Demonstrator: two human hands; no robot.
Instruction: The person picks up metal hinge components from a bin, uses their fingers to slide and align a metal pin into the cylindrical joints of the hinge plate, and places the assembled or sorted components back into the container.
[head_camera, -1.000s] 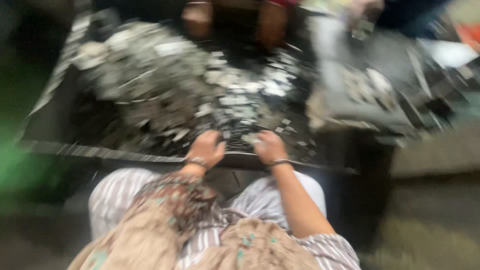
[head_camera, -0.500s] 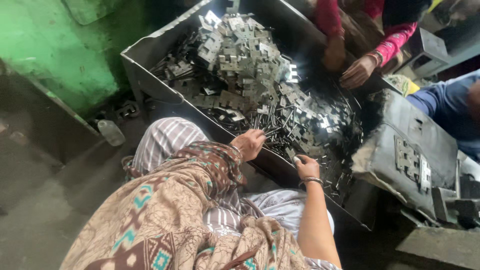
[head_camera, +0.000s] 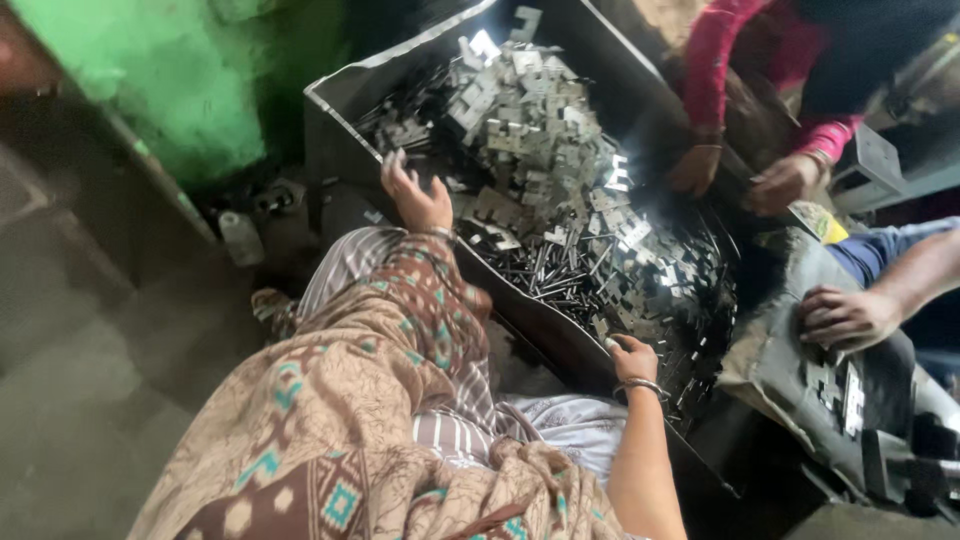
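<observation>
A large dark metal tray (head_camera: 345, 85) holds a heap of small stamped metal brackets (head_camera: 530, 120) and thin dark rods (head_camera: 560, 270). My left hand (head_camera: 415, 195) reaches over the tray's near rim at its left end, fingers spread, nothing visibly in it. My right hand (head_camera: 632, 358), with a bangle on the wrist, rests at the near rim further right, fingers curled among the small parts; whether it grips one I cannot tell.
Across the tray a person in pink sleeves has both hands (head_camera: 740, 175) at the far rim. Another person's hand (head_camera: 845, 318) rests on a grey metal block (head_camera: 820, 385) at right. A green machine body (head_camera: 150, 80) stands left, above a grey floor (head_camera: 90, 400).
The view has swung and moved closer. My left hand has moved left along the rim and spread open; my right hand stays at the near rim.
</observation>
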